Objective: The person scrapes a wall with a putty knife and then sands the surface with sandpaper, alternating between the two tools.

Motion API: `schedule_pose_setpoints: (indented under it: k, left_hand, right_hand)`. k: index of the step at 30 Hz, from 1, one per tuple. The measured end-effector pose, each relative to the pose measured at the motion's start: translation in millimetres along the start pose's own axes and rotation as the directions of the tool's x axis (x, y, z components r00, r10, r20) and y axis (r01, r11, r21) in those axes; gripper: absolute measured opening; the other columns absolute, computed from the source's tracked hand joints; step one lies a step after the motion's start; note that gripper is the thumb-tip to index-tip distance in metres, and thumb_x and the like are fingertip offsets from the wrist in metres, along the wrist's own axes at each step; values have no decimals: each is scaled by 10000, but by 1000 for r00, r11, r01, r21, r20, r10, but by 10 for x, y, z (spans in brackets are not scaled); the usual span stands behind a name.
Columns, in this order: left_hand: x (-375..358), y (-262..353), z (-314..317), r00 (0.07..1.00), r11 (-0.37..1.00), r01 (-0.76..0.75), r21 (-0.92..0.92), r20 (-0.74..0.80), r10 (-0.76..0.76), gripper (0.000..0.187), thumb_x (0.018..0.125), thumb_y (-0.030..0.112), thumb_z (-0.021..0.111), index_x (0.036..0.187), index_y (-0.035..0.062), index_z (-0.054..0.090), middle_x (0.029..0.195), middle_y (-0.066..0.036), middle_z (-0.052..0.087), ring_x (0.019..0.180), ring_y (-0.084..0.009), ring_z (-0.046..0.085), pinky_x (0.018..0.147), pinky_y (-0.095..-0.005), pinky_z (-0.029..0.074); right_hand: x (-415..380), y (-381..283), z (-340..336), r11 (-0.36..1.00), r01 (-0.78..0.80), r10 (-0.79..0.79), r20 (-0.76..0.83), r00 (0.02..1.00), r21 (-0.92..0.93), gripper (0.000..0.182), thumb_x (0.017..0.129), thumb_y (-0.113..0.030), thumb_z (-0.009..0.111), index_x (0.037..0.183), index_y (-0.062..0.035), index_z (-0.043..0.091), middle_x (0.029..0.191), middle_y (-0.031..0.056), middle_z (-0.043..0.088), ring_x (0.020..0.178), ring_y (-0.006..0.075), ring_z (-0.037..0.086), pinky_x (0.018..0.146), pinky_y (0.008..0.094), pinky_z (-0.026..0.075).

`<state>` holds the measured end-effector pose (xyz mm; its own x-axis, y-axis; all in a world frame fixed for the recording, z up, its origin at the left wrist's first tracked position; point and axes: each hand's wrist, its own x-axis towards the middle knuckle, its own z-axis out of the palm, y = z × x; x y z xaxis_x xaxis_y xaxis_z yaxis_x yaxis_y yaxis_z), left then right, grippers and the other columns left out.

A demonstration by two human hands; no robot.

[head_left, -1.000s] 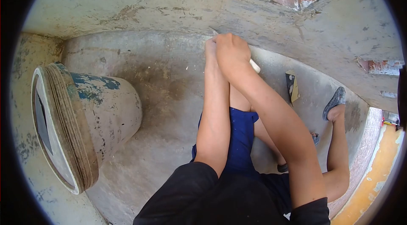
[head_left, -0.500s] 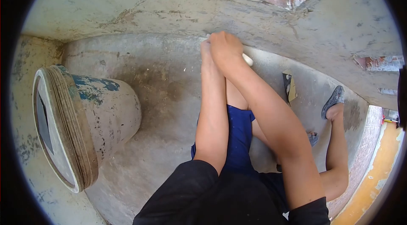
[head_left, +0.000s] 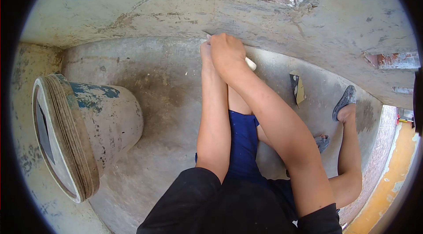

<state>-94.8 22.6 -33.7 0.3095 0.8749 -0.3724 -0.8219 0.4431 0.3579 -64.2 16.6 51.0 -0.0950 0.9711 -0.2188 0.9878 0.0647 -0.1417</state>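
Observation:
My right hand [head_left: 228,53] is closed around a tool whose white handle end [head_left: 250,63] shows beside the wrist. A thin dark blade tip [head_left: 206,32] sticks out past the knuckles, against the base of the scuffed wall [head_left: 176,9]. Pressed close beside it is my left hand [head_left: 205,50], partly covered by the right one, with most of its fingers hidden. Both hands are low, where the wall meets the grey floor [head_left: 163,115].
On the left stands a stained white bucket [head_left: 112,121] with a dark flat piece [head_left: 45,132] in its mouth. A black and yellowish scrap [head_left: 297,88] lies on the floor. My slippered foot [head_left: 346,104] is at the right, near an orange strip [head_left: 394,163].
Both hands and the tool have shifted slightly left along the wall base. The blade tip now shows beyond the right hand. The view has also moved a little.

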Motion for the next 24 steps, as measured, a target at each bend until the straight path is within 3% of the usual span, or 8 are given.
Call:
schedule_pose_setpoints:
  k: [3,9,13,15,17,19,22,24]
  left_hand:
    - [-21,32,1,1000,1000,-2,10,-2,2,405,1030,330,356,805,70,571,852,-115,648,775,-248,625,716,-378,506]
    - [-23,-64,108,1000,1000,10,25,7,-10,386,1021,314,352,819,71,573,864,-118,650,780,-249,626,721,-383,508]
    - [-19,-91,107,1000,999,12,38,7,-12,374,1016,303,349,828,71,574,872,-120,652,784,-250,627,725,-387,508]
    - [-42,-115,53,1000,999,16,43,-5,-16,368,1013,297,348,832,71,575,876,-121,652,786,-251,627,726,-388,509]
    - [-45,-194,-102,1000,998,17,52,-6,-17,366,1011,295,347,834,71,575,878,-122,653,787,-251,628,727,-389,509]
    - [-64,-431,-539,977,977,-212,-12,34,213,503,1039,498,310,1148,79,566,1084,-158,610,1000,-300,582,877,-428,487]
    - [-12,-332,-508,975,975,-222,-8,17,222,495,1038,489,310,1139,78,567,1075,-157,612,990,-298,584,870,-427,488]
    - [-36,-321,-526,978,978,-210,-5,-9,210,487,1037,479,310,1130,76,567,1067,-156,614,980,-296,587,864,-426,490]
  right_hand:
    - [-150,42,11,991,-91,99,-84,991,96,179,901,-105,594,952,-59,759,951,151,741,919,288,734,752,370,601]
    - [-96,133,-49,1000,-4,5,-92,996,21,186,901,-120,585,937,-67,759,933,142,743,894,289,737,720,374,604]
    - [-286,220,-87,994,-59,71,-128,989,92,183,892,-112,587,928,-56,757,929,148,742,894,291,736,723,365,602]
    - [-368,257,-186,991,-92,106,-145,984,100,142,853,-67,606,883,-9,732,892,196,723,852,327,728,729,398,590]
    - [-286,232,-145,995,-73,80,-119,990,62,157,865,-71,600,908,-31,745,920,175,732,880,304,732,732,379,597]
    - [-151,215,-65,999,-48,50,-97,994,23,175,878,-75,594,933,-53,759,949,154,742,908,281,737,734,360,603]
    - [-21,170,25,998,13,-7,-88,996,67,144,842,-60,612,904,-15,734,902,193,726,875,321,728,748,402,588]
    - [-88,131,8,1000,-22,21,-45,999,-16,171,876,-74,608,949,-61,761,973,150,743,925,277,735,747,355,603]
